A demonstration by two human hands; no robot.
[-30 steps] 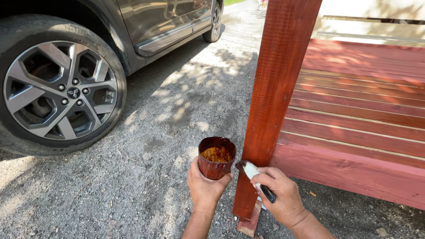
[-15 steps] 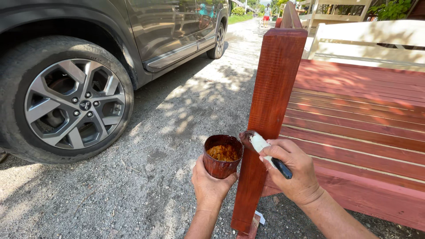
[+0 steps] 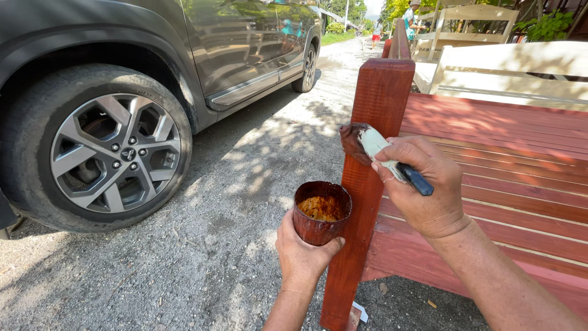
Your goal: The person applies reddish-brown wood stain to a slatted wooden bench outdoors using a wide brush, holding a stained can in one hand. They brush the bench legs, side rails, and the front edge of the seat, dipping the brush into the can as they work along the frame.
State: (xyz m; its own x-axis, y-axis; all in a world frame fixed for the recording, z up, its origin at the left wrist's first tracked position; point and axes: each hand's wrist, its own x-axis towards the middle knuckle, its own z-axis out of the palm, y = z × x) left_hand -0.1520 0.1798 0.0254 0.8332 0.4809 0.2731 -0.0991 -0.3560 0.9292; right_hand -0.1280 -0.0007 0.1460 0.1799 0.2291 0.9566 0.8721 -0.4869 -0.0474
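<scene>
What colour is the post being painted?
The post is reddish-brown, matching the stain-coated cup; it shows best in the head view.

Red-brown stain over post [image 3: 367,202] and slats [image 3: 514,165], pale stripes between the boards. Cup [image 3: 321,214] dark red-brown outside, orange-brown inside; brush [image 3: 376,147] whitish with a dark blue handle. Car [image 3: 202,55] dark grey, wheel [image 3: 113,153] silver and black, gravel [image 3: 202,257] pale grey.

A dark car [image 3: 184,73] with a grey alloy wheel [image 3: 116,153] stands left on gravel [image 3: 233,202], with pale wooden benches [image 3: 520,67] far right.
</scene>
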